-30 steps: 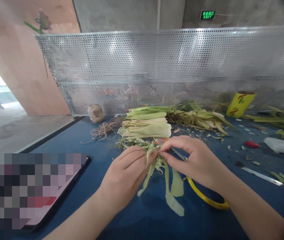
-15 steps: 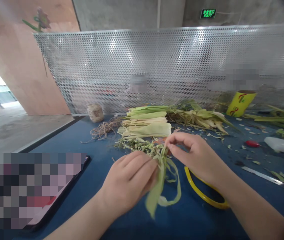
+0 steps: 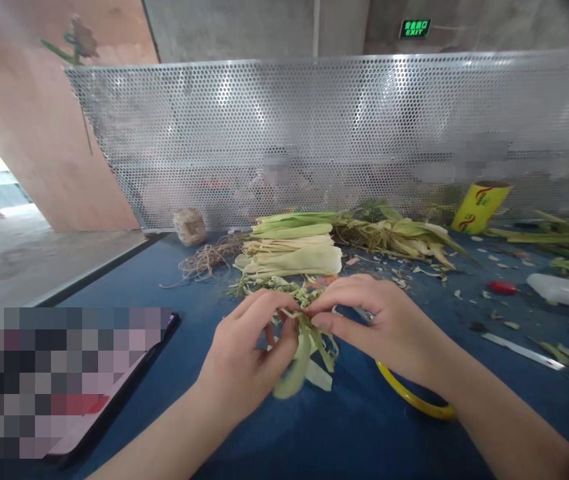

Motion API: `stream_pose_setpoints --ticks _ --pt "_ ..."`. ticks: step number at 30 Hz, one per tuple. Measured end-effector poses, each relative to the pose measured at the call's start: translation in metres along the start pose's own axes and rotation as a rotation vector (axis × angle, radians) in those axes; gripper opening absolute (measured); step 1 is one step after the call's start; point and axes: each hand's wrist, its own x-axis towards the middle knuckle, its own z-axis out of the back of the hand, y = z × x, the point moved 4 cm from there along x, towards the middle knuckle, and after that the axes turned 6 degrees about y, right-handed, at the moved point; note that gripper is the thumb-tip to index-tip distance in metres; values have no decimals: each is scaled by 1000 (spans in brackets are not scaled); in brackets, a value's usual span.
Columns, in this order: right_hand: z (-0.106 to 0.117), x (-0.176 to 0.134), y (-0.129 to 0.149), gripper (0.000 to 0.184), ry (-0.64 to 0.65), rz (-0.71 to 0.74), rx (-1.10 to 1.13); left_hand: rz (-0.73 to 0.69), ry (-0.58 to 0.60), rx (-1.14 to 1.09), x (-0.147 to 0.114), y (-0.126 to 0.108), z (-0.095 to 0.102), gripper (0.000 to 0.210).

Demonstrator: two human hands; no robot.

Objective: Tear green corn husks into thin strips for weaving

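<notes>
My left hand [image 3: 247,353] and my right hand [image 3: 381,317] meet over the middle of the table, both with thumb and fingers pinched on thin, pale green corn husk strips [image 3: 297,370]. The strips' loose ends hang below the fingertips. Just behind lies a heap of curled, knotted husk pieces [image 3: 254,287], partly hidden by my hands. Beyond it sits a layered stack of flat corn husks [image 3: 291,261]. Beneath my right hand, a pair of scissors with yellow handles [image 3: 409,398] rests on the table, partly covered.
A phone or tablet [image 3: 129,393] lies at left. Tangled brown twine [image 3: 209,259] and a wrapped roll [image 3: 189,227] are farther back. More husks [image 3: 399,237], a yellow roll [image 3: 481,207], a metal blade [image 3: 524,351] and a white bottle [image 3: 564,291] sit right. A perforated metal screen [image 3: 314,133] bounds the back.
My hands have come closer together, the right one moving left onto the strips. My left fingers have turned to a thumb pinch, and the hanging ends have shifted and look shorter.
</notes>
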Motion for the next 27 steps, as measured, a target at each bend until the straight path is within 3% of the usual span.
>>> stream_pose_setpoints --ticks 6,11,15,18,23,25,27 --pt "-7 -1 -1 13 -29 -25 49 7 -8 -119 -2 -2 0 12" --pt "-5 -1 -11 10 -112 -193 157 272 -214 -510 -1 12 9 7" --pt "-5 0 -12 14 -106 -230 244 452 -201 -814 5 24 5 10" --pt "-6 -1 -13 15 -83 -216 290 568 -51 -785 6 27 -4 17" --pt "-5 -1 -16 17 -28 -207 324 498 214 -646 4 28 -17 10" --pt "-3 -1 -16 15 -18 -208 311 450 242 -458 5 30 -15 19" --pt "-2 0 -15 11 -17 -207 319 366 168 -254 6 30 -8 27"
